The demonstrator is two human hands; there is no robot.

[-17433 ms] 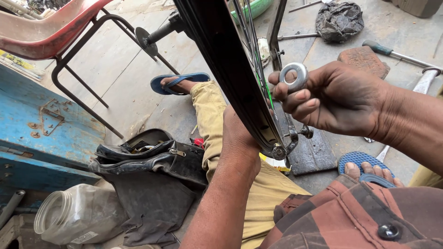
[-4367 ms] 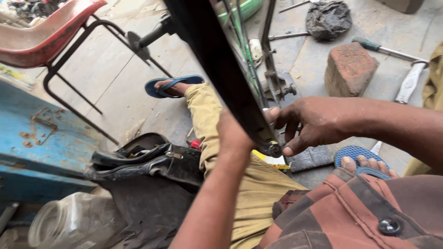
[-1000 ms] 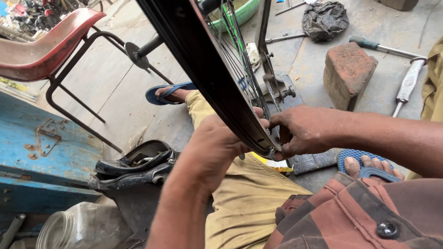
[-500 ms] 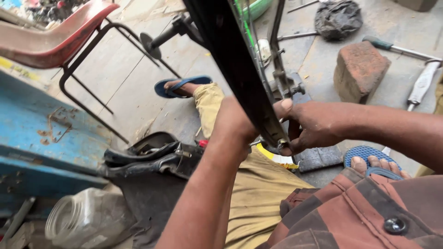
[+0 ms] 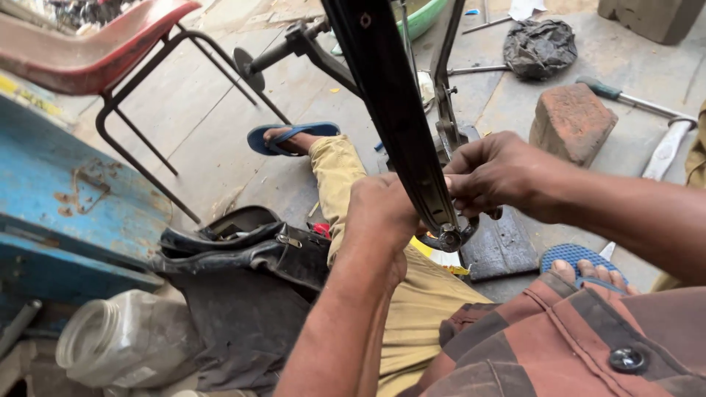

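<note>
- Jar (image 5: 125, 340), lower left: clear plastic, lying on its side beside a black bag (image 5: 243, 246).
- Left hand (image 5: 382, 213): fingers curled around the near side of the frame (image 5: 390, 110), thumb hidden.
- Frame: black bar slanting down from top centre to the lap, ending at a metal nut (image 5: 448, 237).
- Right hand (image 5: 496, 176): fingertips pinched together just above the nut.
- Risk: the nut could slip and roll off if the pinch loosens.
- Brick (image 5: 572, 121), right: on the floor, well apart.
</note>
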